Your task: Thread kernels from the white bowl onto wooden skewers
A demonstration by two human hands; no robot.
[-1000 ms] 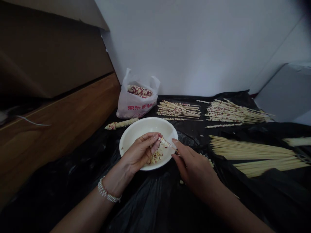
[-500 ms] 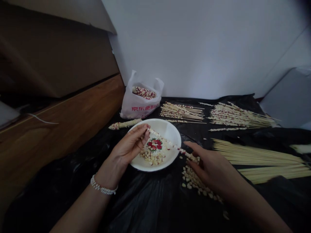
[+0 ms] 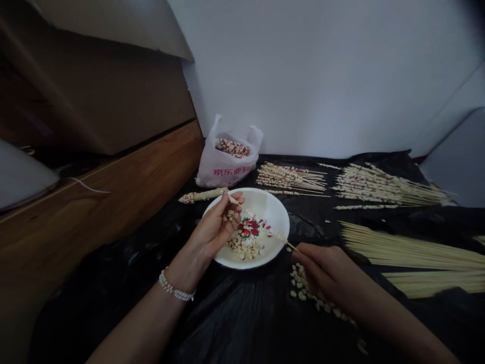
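Held: skewer, part-threaded with kernels, slanting over the white bowl on the black sheet.
Left: my left hand pinches its upper tip.
Right: my right hand grips its bare lower end, above loose kernels.
Beyond: bare sticks, to my right.

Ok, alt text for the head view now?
Two hands hold a skewer threaded with corn kernels over a white bowl of kernels, the left hand at its far tip, the right hand at its bare end. On black plastic around them lie loose kernels, bare skewers, filled skewers, a corn cob and a white bag.
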